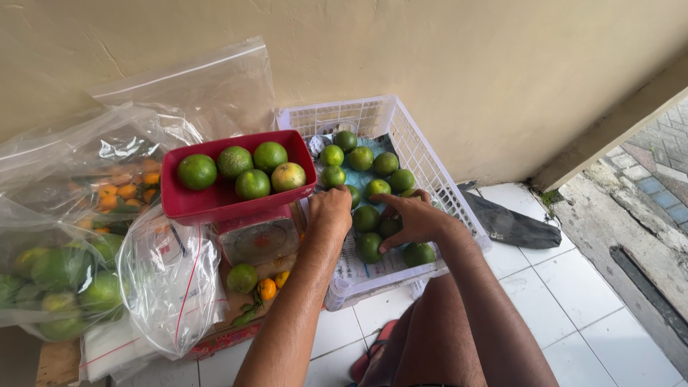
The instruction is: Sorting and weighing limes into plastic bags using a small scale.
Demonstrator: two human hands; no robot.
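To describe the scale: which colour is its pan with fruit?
The pan is red, seen best in the head view.

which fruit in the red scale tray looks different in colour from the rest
The one at the right end of the red scale tray, the yellowish fruit. It shows pale yellow-orange patches, while the other four fruits in the tray are plain green.

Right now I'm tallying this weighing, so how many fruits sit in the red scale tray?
5 in the red tray: green ones at far left, centre-left, back and front, plus a yellowish one at right. None seem hidden.
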